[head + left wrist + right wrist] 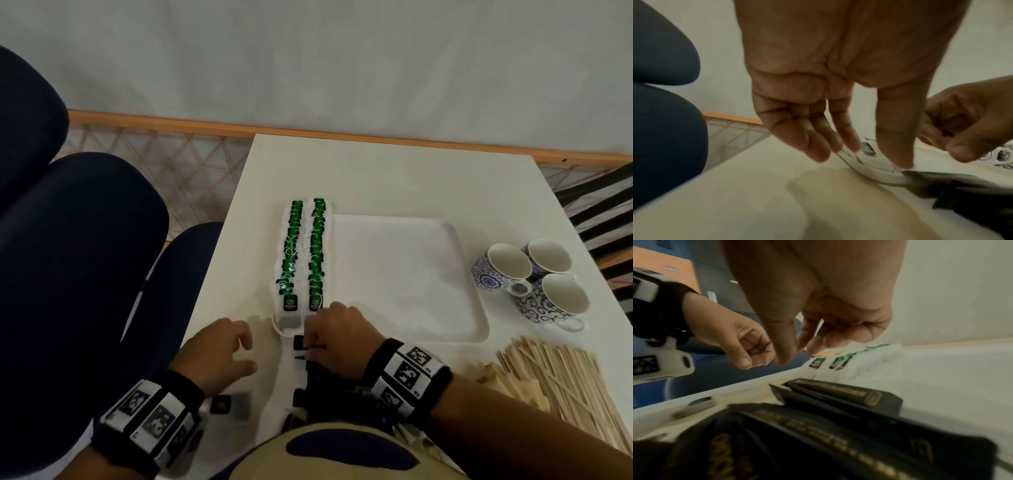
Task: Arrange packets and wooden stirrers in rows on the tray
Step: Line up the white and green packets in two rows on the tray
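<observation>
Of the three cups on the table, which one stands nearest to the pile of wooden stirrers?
The cup with the dark blue scroll pattern, the front one of the three. The other two cups stand behind it, farther from the wooden stirrers.

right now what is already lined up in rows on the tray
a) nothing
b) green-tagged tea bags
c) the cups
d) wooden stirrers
b: two rows of green-tagged tea bags run along the left side of the tray, while the wooden stirrers and the cups sit off it on the table.
</observation>
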`<state>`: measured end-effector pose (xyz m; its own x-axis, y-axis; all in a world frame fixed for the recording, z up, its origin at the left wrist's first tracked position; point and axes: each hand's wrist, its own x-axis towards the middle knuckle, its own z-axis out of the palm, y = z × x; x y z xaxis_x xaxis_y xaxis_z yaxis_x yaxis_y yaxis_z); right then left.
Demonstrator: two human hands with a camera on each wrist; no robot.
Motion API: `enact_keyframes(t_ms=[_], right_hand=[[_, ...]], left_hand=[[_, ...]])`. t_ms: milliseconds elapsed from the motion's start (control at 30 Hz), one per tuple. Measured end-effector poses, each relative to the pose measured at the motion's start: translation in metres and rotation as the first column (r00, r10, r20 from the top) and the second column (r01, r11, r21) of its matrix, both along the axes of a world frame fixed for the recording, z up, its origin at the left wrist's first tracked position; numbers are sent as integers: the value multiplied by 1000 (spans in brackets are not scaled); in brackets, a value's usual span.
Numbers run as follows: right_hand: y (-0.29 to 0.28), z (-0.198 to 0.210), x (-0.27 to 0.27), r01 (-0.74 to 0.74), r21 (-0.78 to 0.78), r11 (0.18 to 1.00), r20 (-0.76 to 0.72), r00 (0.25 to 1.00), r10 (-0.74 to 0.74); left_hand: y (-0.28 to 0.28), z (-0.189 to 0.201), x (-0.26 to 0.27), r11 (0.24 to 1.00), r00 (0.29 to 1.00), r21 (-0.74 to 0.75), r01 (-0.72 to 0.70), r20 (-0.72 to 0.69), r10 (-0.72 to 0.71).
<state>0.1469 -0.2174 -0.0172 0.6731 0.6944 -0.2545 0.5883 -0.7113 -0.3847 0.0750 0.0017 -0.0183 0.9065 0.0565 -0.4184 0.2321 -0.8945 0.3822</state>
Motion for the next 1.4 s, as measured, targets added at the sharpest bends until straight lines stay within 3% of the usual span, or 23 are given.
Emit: enact_keyframes(t_ms=[133, 233, 333, 500, 667, 867, 1000, 1067, 1167, 1300, 1400], right_hand=[[13, -2, -25, -330, -82, 940, -49, 944, 327], [24, -11, -40, -491, -171, 854, -63, 870, 488], [33, -20, -51, -546, -244, 802, -46, 832, 552], [37, -21, -55, -533, -281, 798, -34, 837, 547], [45, -22, -70, -584, -307, 751, -37, 796, 604], [58, -22, -77, -537, -340, 772, 88, 799, 595], [64, -20, -75, -522, -295, 801, 92, 819, 567], [66, -16, -72, -476, -179, 861, 46, 870, 491], [65, -7, -62, -263, 68, 962, -127, 955, 270], [54, 8, -40, 61, 218, 974, -366, 930, 23], [41, 12, -27, 140, 245, 959, -430, 903, -22]], left_hand=[[12, -3, -36, 992, 988, 52, 112, -109, -106], [12, -13, -57, 998, 994, 38, 40, -103, -36], [12, -24, -69, 996, 997, 73, -51, -60, 55], [11, -32, -72, 982, 992, 160, -98, -69, 110], [13, -36, -71, 981, 987, 145, -131, -78, 143], [18, -37, -75, 984, 987, 84, -157, -34, 160], [23, -31, -78, 969, 974, -112, -219, 34, 224], [24, -27, -80, 947, 963, -233, -223, 101, 251], [26, -18, -78, 913, 929, -328, -243, 190, 316], [27, -13, -69, 864, 895, -428, -265, 226, 386], [19, -5, -61, 821, 903, -527, -219, 210, 375]])
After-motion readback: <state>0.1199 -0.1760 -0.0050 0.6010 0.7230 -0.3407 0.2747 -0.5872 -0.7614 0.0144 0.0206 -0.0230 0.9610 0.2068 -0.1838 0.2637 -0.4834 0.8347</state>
